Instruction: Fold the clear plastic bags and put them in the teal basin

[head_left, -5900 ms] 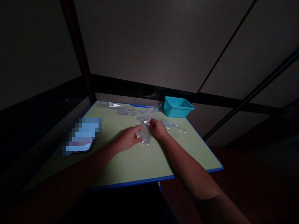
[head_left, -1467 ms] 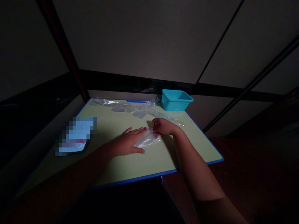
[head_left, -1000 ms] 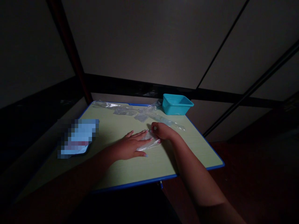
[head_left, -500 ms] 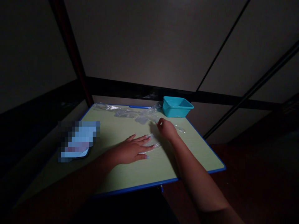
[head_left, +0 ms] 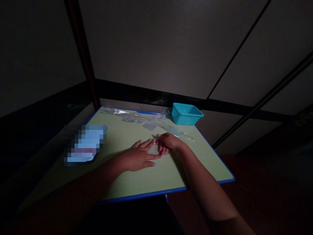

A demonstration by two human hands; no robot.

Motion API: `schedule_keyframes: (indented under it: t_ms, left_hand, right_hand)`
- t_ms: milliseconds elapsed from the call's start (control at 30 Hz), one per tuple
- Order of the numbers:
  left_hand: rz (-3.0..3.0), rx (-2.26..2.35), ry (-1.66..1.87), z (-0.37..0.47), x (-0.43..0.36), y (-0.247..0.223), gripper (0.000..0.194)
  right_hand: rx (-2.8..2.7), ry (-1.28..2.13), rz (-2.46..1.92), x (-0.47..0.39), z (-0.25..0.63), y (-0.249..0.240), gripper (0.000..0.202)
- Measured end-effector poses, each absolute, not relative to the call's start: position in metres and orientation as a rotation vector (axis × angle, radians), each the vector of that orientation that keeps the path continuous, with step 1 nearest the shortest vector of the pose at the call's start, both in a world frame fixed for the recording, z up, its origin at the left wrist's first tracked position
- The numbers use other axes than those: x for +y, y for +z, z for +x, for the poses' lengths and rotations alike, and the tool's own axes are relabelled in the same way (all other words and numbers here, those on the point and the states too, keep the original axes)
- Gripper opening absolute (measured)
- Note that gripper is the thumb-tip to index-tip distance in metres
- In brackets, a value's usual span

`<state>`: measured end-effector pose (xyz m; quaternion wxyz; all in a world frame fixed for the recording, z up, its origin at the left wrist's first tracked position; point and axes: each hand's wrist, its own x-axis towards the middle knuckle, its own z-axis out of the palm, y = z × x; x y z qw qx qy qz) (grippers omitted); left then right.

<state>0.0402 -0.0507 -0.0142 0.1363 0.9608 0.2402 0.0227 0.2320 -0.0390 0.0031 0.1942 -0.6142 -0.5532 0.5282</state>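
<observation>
My left hand [head_left: 137,159] lies flat with its fingers spread, pressing a small clear plastic bag [head_left: 153,150] against the table. My right hand [head_left: 170,142] is curled over the bag's far right part. Its thumb and fingers are pinched together close to my left fingertips, at the plastic's edge. Both hands cover much of the bag, and the exact pinch point is hard to see in the dim light.
More clear plastic bags [head_left: 133,118] lie along the back of the pale green table [head_left: 117,187], which has a blue rim. A turquoise basket [head_left: 184,119] stands at the back right corner. A phone [head_left: 89,143] with a blurred screen is on the left.
My right hand has come down and left from beyond the bag to its edge, beside my left fingertips. The left hand stays flat in place. The view has shifted slightly.
</observation>
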Motion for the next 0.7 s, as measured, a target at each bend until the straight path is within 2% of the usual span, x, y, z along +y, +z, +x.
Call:
schedule_keyframes:
  t_ms: [133,267,367,567,700]
  left_hand:
    - [2.775,0.69,0.452,0.038,-0.045,-0.003,0.029]
    - [2.597,1.002,0.786,0.032,-0.031,0.0,0.022]
    - [2.609,1.012,0.736,0.026,-0.023,-0.003,0.014]
    - [2.677,0.817,0.368,0.019,-0.024,-0.001,0.042]
    - [2.664,0.817,0.194,0.018,-0.025,-0.001,0.051]
  right_hand:
    - [-1.536,1.486,-1.728,-0.037,0.232,0.002,0.041]
    - [-1.523,1.489,-1.75,-0.037,0.232,0.001,0.04]
    - [-1.529,1.483,-1.753,-0.037,0.231,0.001,0.04]
    - [-1.537,1.48,-1.752,-0.039,0.231,0.004,0.04]
    - [-1.544,1.479,-1.745,-0.039,0.23,0.004,0.04]
